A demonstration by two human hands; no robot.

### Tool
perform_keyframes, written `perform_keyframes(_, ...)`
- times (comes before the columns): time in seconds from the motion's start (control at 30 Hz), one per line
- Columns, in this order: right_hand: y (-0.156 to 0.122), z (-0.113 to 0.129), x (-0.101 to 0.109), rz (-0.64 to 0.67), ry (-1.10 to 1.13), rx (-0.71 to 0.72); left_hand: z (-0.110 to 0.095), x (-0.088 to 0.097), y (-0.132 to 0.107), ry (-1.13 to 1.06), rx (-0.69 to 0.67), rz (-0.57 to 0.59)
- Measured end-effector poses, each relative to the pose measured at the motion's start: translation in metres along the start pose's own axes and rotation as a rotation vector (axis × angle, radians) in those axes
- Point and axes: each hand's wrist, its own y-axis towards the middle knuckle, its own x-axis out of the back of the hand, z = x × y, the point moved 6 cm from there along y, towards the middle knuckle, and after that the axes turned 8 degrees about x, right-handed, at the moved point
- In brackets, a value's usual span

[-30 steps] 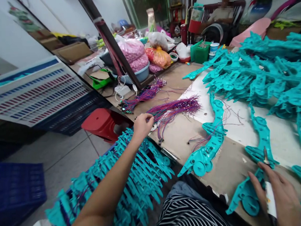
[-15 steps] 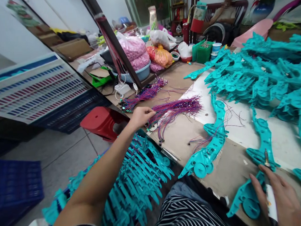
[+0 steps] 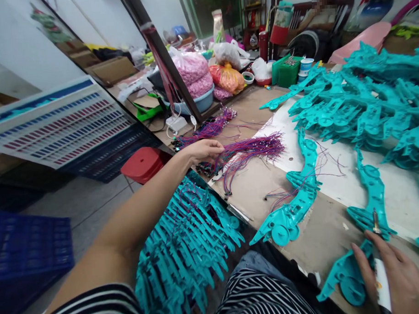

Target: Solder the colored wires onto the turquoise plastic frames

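Observation:
My left hand (image 3: 206, 150) is at the near-left part of a bundle of thin red and blue wires (image 3: 259, 146). Its thumb and fingers are pinched together on the wires; how many they grip is hidden. In my right hand (image 3: 399, 274) is a white pen-shaped tool (image 3: 382, 279) with a metal tip pointing away from me. Under that tip lies a long curved teal plastic part (image 3: 371, 183), partly covered by the hand. Another teal part (image 3: 296, 202) rests left of it, with loose wires across it.
A large pile of teal parts (image 3: 362, 101) fills the far right. More teal parts (image 3: 185, 240) stand in rows below the table's left edge. Beyond the wires are a second wire bundle (image 3: 211, 127), a dark post (image 3: 172, 62) and pink bags (image 3: 193, 75). A person sits at the back.
The view has shifted slightly, so most things sit further right. My left hand has moved a little along the wire bundle, still pinched. My right hand keeps hold of the tool.

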Motion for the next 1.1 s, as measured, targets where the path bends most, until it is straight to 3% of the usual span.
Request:
perform_keyframes(0.2, 0.003, 0.003, 0.003, -0.043, -0.009, 0.034, -0.016, 0.002, 0.003, -0.168, -0.021, 0.003)
perform_keyframes(0.33, 0.001, 0.002, 0.002, -0.004, 0.034, -0.046, -0.031, -0.001, 0.006, -0.052, 0.015, -0.027)
perform_keyframes(0.47, 0.000, 0.002, 0.003, -0.013, 0.050, -0.062, -0.044, -0.010, 0.002, 0.145, 0.035, 0.019)
perform_keyframes(0.67, -0.001, 0.000, -0.002, -0.018, 0.043, -0.046, -0.033, -0.024, 0.000, 0.372, 0.126, 0.008)
perform_keyframes(0.77, -0.003, -0.002, -0.005, -0.026, 0.051, -0.050, -0.027, -0.026, 0.002, 0.306, 0.108, -0.077)
perform_keyframes(0.87, -0.004, -0.001, -0.006, -0.029, 0.069, -0.045, -0.027, -0.025, 0.002, 0.205, 0.172, -0.065)
perform_keyframes(0.97, -0.004, 0.000, -0.005, -0.041, 0.044, -0.060, -0.055, -0.022, -0.003, 0.153, 0.125, -0.057)
perform_keyframes(1.1, -0.002, 0.003, -0.002, -0.060, 0.040, -0.050, -0.132, -0.028, -0.016, 0.043, -0.239, -0.097)
